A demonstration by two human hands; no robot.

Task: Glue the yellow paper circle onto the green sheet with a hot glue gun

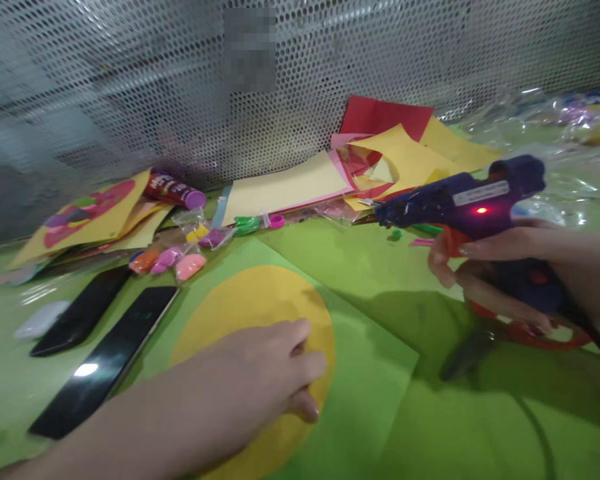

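Observation:
A yellow paper circle (260, 293) lies on a light green sheet (365, 360). My left hand (275, 367) rests on the circle, its fingers bent a little and apart with nothing held in them. At the right, my right hand (520, 267) grips a dark blue glue gun (445, 200) by its handle, with fingers at the orange trigger. A red light glows on the gun's side, and its nozzle points left above the table. Beneath that hand lie scissors (550, 335) with orange-red handles, partly hidden by it.
Two black phones (115, 353) lie at the left beside a white case (43, 320). Bagged clay lumps (190, 267), a dark red tube (173, 189) and yellow sheets (115, 207) sit behind. Coloured paper (290, 187) and clear plastic (545, 127) line the perforated metal panel (300, 80).

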